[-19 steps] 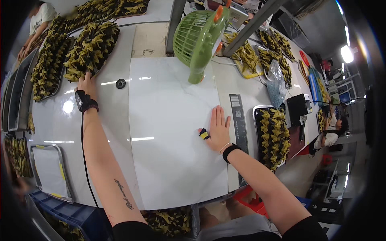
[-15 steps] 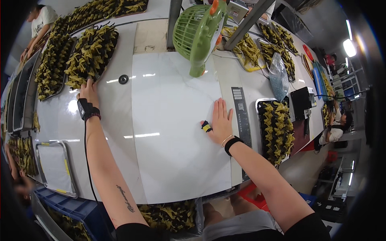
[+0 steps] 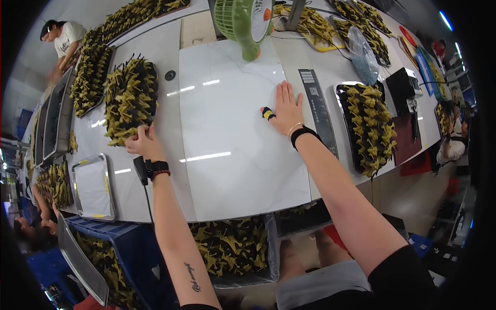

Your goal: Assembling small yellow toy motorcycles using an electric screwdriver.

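At the left of the white worktop lies a tray [image 3: 156,111] packed with rows of yellow-and-black pieces [image 3: 132,98]; their exact kind I cannot make out. My left hand [image 3: 144,142] is closed at its near end, fingertips curled on the corner. The pieces partly hide that grip. My right hand [image 3: 288,111] rests flat on the white board [image 3: 232,129], fingers stretched out and holding nothing. Black-and-yellow tape wraps its thumb. Beside it runs a long grey printed strip [image 3: 319,111].
A green fan [image 3: 240,23] stands at the far middle. Another loaded tray [image 3: 364,129] is to the right. A paper-lined tray [image 3: 93,188] sits at the near left. A dark disc [image 3: 170,76] lies beyond my left hand. Blue crates [image 3: 129,248] stand below the edge. A co-worker [image 3: 64,41] is far left.
The loaded tray has come nearer to me and away from its neighbour, with my left hand at its near end. My right hand stays flat on the board. The view has shifted.
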`<state>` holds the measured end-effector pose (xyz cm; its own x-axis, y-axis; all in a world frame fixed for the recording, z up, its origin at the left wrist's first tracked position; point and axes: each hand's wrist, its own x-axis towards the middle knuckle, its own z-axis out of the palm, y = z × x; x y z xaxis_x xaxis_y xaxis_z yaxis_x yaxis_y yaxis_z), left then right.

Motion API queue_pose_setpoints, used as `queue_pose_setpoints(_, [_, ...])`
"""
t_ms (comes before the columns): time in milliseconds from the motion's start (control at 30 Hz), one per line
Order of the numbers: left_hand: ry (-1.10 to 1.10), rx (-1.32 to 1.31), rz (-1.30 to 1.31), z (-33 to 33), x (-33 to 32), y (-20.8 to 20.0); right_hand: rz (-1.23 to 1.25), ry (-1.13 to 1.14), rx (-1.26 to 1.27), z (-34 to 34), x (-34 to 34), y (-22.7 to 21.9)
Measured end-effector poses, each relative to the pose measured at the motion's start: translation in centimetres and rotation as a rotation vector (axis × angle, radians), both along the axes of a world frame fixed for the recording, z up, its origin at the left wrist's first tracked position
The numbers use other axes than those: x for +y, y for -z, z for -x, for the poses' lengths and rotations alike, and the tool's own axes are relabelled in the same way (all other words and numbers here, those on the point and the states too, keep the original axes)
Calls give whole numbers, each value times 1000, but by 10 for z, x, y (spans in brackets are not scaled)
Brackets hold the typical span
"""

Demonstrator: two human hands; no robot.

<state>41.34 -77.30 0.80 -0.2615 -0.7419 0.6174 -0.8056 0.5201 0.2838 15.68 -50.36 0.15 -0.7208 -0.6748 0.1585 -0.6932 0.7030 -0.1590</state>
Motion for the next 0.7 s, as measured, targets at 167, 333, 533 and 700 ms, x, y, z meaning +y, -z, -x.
queue_pose_setpoints(167, [-27, 125, -129, 9, 87, -3, -126, -114, 77, -6, 14, -4])
queue_pose_setpoints(333, [5, 164, -181, 5, 183, -8, 408, -397, -166, -67, 96, -28])
queue_pose_setpoints(533, [113, 166, -275, 26, 287, -36, 561, -262, -495, -118, 271, -70])
queue_pose_setpoints(700, [171, 147, -242, 71, 365, -33, 508, 19, -602, -151, 385, -58])
